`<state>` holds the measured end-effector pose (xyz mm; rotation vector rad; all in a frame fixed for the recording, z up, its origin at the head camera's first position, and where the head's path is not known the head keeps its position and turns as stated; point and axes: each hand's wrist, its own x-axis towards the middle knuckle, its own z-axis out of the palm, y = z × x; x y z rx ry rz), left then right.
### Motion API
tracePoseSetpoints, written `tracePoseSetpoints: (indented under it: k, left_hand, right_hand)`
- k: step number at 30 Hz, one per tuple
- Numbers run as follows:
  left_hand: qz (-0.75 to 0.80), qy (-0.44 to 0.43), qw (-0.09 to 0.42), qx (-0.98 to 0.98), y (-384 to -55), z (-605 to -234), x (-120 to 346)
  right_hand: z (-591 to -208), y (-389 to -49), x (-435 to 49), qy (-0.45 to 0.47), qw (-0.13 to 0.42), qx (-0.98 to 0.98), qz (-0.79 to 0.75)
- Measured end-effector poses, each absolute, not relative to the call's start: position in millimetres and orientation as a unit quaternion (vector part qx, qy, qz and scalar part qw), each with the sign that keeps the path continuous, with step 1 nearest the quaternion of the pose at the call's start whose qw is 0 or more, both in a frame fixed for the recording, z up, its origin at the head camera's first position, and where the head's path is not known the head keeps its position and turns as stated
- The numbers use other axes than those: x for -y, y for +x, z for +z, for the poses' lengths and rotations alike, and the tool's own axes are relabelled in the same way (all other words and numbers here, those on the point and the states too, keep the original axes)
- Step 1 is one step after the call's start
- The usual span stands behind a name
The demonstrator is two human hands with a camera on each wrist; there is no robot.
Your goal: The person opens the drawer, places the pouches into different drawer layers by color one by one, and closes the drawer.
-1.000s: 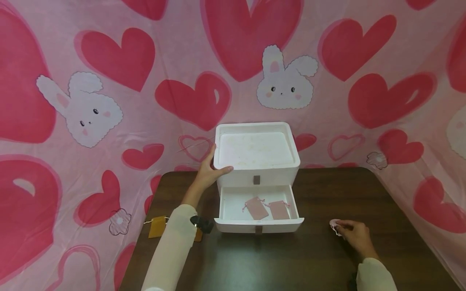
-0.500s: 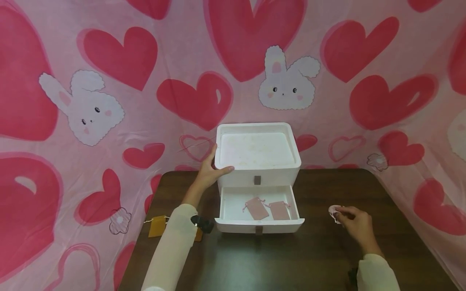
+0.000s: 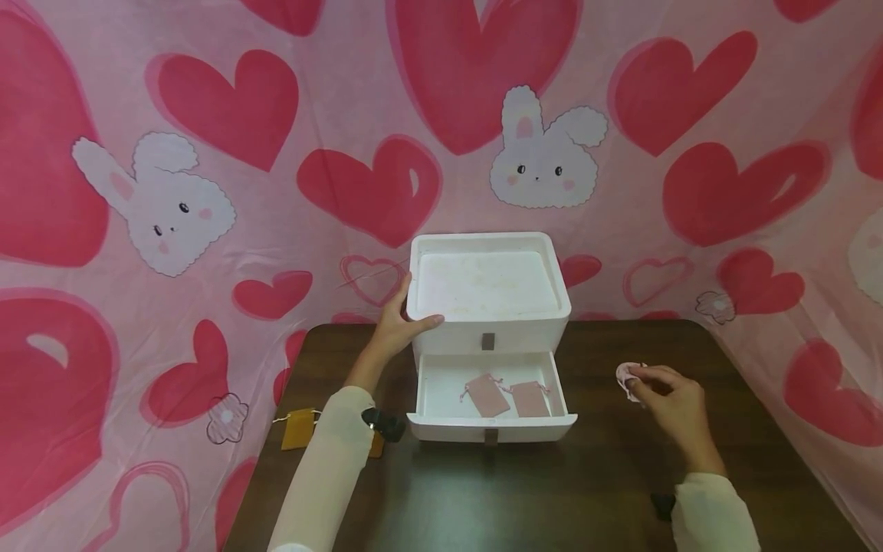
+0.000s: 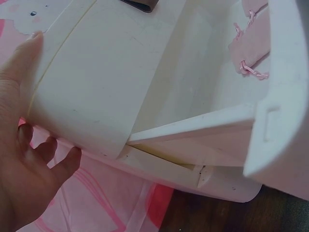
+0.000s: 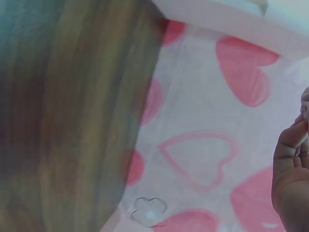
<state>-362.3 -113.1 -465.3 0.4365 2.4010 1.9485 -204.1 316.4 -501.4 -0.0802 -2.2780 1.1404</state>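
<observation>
A white two-drawer storage box (image 3: 493, 336) stands at the back of the table, its lower drawer (image 3: 441, 387) pulled out. Inside that drawer lie two pink drawstring pouches (image 3: 487, 395). My left hand (image 3: 396, 331) grips the box's front left corner, thumb over the front edge and fingers along the side, as the left wrist view (image 4: 29, 159) also shows. Off to the right of the box, my right hand (image 3: 674, 406) pinches a small, roundish pale-pink item (image 3: 626, 379) with a white strip on it, held over the table. The right wrist view barely catches this hand (image 5: 292, 179) at its edge.
A mustard-yellow drawstring pouch (image 3: 298, 429) lies on the dark wooden table (image 3: 538, 498) at the left; another yellow-brown piece (image 3: 375, 446) shows partly behind the left sleeve. A pink cloth (image 3: 455, 184) with hearts and rabbits hangs behind the table and along its sides.
My right hand has moved away from me over the table, carrying the pale-pink item farther back and slightly left. The left hand, box and drawer stay as they were.
</observation>
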Motion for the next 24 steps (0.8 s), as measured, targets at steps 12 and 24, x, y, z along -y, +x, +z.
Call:
tracePoseSetpoints:
  k: [12,24]
  left_hand:
    - [0.623,0.137,0.007,-0.770,-362.8,-464.8,113.1]
    - [0.624,0.136,0.011,-0.769,-363.1,-465.0,113.7]
  right_hand:
    - [-482.3,-213.9,-283.6,-0.016,0.283,0.845,0.453]
    - [-473.6,-223.2,-249.1,0.021,0.258,0.837,0.481]
